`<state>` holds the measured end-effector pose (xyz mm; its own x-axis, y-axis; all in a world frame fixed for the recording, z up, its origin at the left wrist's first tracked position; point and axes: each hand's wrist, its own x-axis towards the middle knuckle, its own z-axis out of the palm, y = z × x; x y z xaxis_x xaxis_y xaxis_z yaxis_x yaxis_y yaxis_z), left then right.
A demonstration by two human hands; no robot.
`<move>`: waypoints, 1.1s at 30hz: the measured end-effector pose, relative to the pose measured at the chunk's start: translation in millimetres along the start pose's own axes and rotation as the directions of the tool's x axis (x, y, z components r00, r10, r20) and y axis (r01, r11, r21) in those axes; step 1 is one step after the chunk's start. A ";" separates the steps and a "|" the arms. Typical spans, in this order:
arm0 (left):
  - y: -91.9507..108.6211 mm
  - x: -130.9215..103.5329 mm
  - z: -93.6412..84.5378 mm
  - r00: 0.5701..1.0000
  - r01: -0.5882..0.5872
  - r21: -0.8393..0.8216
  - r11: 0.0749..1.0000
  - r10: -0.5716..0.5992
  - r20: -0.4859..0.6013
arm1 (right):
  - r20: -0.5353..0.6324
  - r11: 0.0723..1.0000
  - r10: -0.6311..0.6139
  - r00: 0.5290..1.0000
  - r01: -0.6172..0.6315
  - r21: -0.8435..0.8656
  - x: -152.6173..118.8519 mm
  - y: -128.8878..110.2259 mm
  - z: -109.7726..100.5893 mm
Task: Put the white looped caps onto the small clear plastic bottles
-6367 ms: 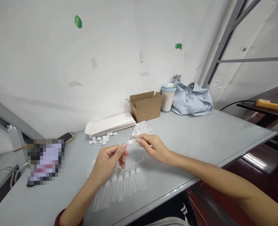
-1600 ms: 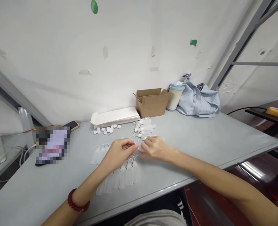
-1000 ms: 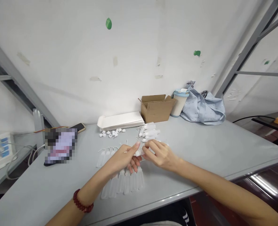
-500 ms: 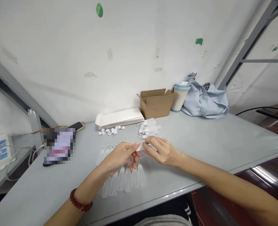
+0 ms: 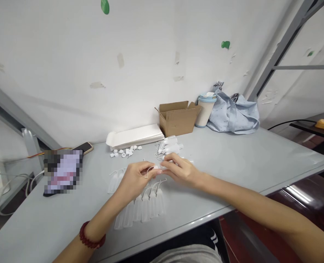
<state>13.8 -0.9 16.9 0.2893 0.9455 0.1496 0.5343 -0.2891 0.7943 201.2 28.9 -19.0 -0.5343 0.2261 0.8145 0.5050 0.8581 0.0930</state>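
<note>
My left hand point(image 5: 137, 179) pinches a white cap point(image 5: 156, 167) with a thin curved tube sticking out of it. The fingers of my right hand point(image 5: 180, 170) are closed on the other side, around a small clear plastic bottle that they mostly hide. Both hands meet just above the table. Below them lies a row of small translucent bottles point(image 5: 145, 210) with thin bent tubes at their tops. More such bottles point(image 5: 113, 182) lie left of my left hand, partly behind it. Another pile of bottles point(image 5: 173, 148) is beyond my right hand.
Loose white caps point(image 5: 123, 155) lie before a flat white box point(image 5: 136, 137). Along the wall stand an open cardboard box point(image 5: 177, 122), a lidded cup point(image 5: 205, 111) and a light blue bag point(image 5: 233, 115). A phone point(image 5: 86, 147) and a blurred item point(image 5: 63, 173) lie left on the grey table point(image 5: 233, 164).
My left hand has turned, its fingers now more level along the cap and the tube showing in front. My right hand stays close against it. The view has shifted slightly.
</note>
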 end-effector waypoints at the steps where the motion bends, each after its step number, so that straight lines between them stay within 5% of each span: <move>1: -0.8 -0.1 0.4 1.000 -0.002 0.005 1.000 0.002 -0.025 | -0.004 1.000 0.004 1.000 -0.004 0.012 0.3 0.4 0.4; 4: -1.3 0.1 0.5 0.999 0.031 -0.045 0.999 -0.033 -0.037 | -0.021 0.999 0.013 1.000 -0.012 0.034 1.7 1.6 1.1; 9: 3.7 1.5 -3.2 0.983 0.160 -0.161 0.974 -0.142 0.117 | -0.063 0.999 0.004 0.998 0.000 0.050 5.2 3.0 -0.2; 14: 4.6 2.8 -4.0 0.984 0.120 -0.185 0.975 -0.092 0.152 | -0.061 0.997 -0.010 0.998 0.015 0.081 4.5 3.5 -1.1; 20: -3.8 -2.6 5.2 0.993 -0.085 -0.033 0.996 0.082 -0.089 | -0.042 0.988 0.012 0.999 -0.005 0.155 0.6 4.7 1.1; 24: -4.2 -2.9 7.3 0.979 -0.146 -0.011 0.989 0.143 -0.143 | -0.047 0.974 0.051 0.998 -0.039 0.224 0.5 6.9 2.1; 33: 7.9 0.6 -1.5 0.977 0.188 -0.327 0.926 -0.142 0.160 | -0.039 0.980 0.043 0.998 -0.034 0.196 3.5 7.9 -1.4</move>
<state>17.0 -2.4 24.1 0.3335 0.9408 -0.0607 0.2899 -0.0411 0.9562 204.3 35.8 -14.6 -0.4853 0.2445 0.8395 0.3806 0.9234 -0.0489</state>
